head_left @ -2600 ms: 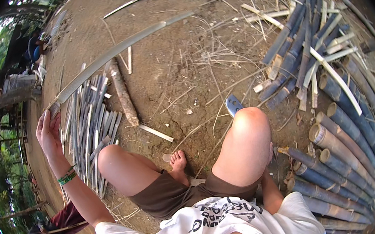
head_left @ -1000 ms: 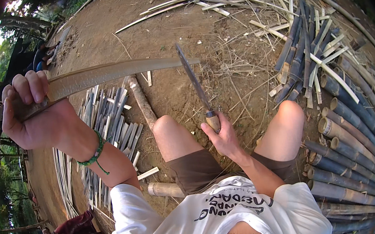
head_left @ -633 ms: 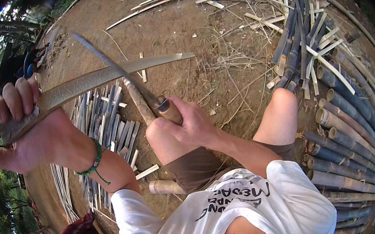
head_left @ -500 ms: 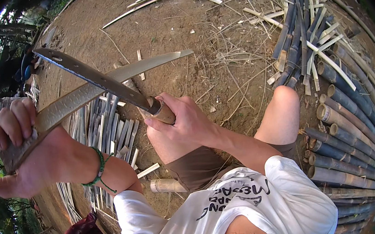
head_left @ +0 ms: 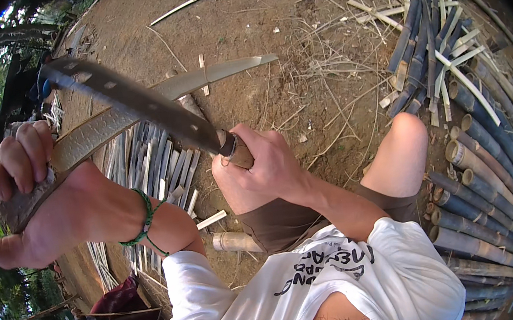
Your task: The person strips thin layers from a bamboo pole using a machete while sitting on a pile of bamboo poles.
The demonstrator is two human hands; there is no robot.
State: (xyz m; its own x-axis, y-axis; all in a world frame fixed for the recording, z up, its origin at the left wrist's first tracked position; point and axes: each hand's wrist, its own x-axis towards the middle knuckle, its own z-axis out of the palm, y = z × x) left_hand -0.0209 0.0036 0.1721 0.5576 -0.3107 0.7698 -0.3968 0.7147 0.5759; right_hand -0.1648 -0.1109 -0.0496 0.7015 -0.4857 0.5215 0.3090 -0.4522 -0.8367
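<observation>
Dark lettering [head_left: 329, 267] in several rows was located on the chest of the white T-shirt [head_left: 386, 297], below the right hand [head_left: 272, 161] and to the lower right of the left hand [head_left: 45, 190]. Fabric folds distorted the characters.

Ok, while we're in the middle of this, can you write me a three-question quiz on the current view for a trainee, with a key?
1. Fill in: the round bamboo poles lie on the person's ____ side.
2. Multiple choice: what is worn on the left wrist?
A) a watch
B) a green braided band
C) a work glove
3. True or false: in this view, the knife in the right hand crosses in front of the bamboo strip held by the left hand.

Key: 1. right; 2. B; 3. true.
</observation>
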